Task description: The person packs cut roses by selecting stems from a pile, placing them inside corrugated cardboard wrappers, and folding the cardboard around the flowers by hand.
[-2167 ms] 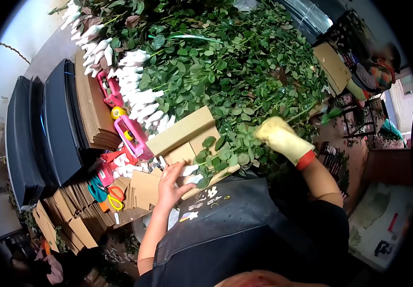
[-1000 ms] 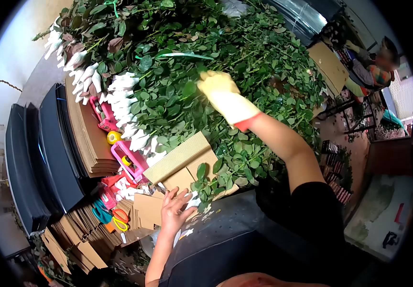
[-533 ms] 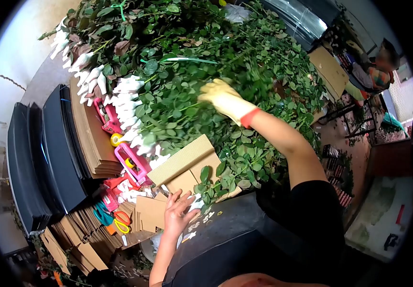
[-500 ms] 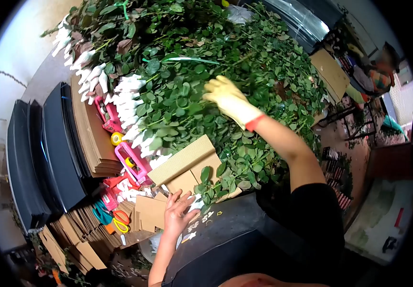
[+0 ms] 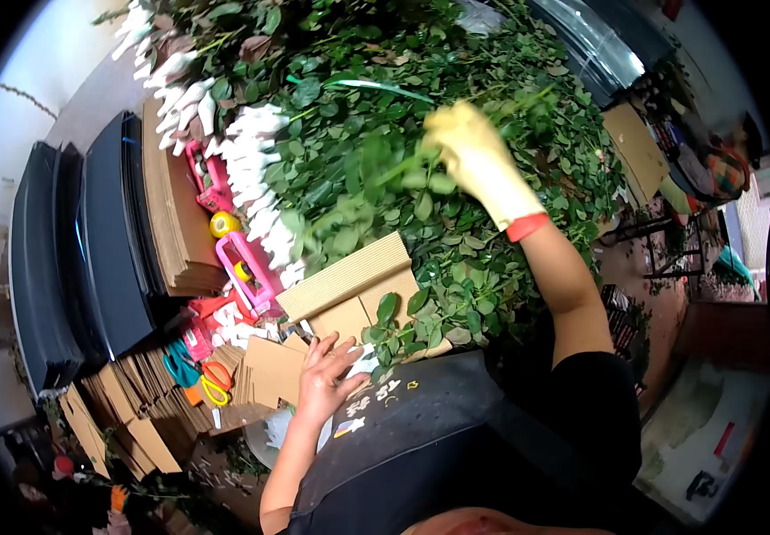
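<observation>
My right hand (image 5: 474, 156), in a yellow glove with a red cuff, is raised over a large heap of leafy green stems (image 5: 340, 152). Its fingers are closed around a leafy stem (image 5: 398, 169), whose leaves are blurred. My left hand (image 5: 327, 374) is bare and lies at the near table edge, fingers apart, beside a small white item (image 5: 364, 360) and a brown cardboard piece (image 5: 275, 373). Just beyond it is a folded corrugated cardboard wrap (image 5: 349, 281), with some leafy stems (image 5: 438, 312) lying over its right side. White-sleeved flower heads (image 5: 256, 160) line the heap's left side.
Left of the heap stand pink tape dispensers (image 5: 251, 272), a yellow tape roll (image 5: 223, 224) and stacked cardboard (image 5: 180, 205). Orange-and-yellow-handled scissors (image 5: 216, 383) lie near the teal-handled tool (image 5: 180, 364). Dark panels (image 5: 118, 232) stand at far left. A person (image 5: 728, 165) is at far right.
My right hand has closed on a leafy stem and lifted it, moving right and away from me. My left hand stays at the table edge. The view has shifted slightly.
</observation>
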Motion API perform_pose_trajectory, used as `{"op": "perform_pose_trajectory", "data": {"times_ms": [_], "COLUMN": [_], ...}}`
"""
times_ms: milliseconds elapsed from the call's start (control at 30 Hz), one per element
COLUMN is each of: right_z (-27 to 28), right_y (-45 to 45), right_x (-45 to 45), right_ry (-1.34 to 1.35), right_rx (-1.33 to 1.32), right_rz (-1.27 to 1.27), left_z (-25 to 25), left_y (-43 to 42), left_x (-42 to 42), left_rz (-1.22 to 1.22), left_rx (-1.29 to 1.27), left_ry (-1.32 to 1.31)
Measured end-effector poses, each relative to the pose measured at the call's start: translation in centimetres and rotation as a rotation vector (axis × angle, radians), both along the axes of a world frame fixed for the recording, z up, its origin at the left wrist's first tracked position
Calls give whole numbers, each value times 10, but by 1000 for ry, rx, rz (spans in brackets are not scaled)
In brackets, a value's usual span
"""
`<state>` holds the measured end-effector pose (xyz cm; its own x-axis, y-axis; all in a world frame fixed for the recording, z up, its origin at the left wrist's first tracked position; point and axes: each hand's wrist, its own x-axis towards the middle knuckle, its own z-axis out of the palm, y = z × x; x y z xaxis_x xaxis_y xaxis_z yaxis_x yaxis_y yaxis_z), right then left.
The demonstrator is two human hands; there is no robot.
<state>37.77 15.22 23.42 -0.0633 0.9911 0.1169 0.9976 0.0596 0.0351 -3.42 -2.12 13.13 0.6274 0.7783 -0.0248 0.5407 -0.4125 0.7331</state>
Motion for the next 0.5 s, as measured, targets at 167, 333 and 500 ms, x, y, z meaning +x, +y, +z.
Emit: {"op": "perform_pose_trajectory", "data": {"times_ms": [167,333,500], "right_z": [-9,41,6], "right_y": [-11,-98,-154], "right_x": [34,26,48], "right_ry": [314,531,432], "right_rx": [261,-4,-115], "right_rz": [333,216,404], "left_z": [3,-16,-33], "left_y": [5,9,1], "left_x": [3,2,1], "left_rz": [-29,-2,209], "left_rx": [159,38,-380], "left_ry": [32,-143,-369]}}
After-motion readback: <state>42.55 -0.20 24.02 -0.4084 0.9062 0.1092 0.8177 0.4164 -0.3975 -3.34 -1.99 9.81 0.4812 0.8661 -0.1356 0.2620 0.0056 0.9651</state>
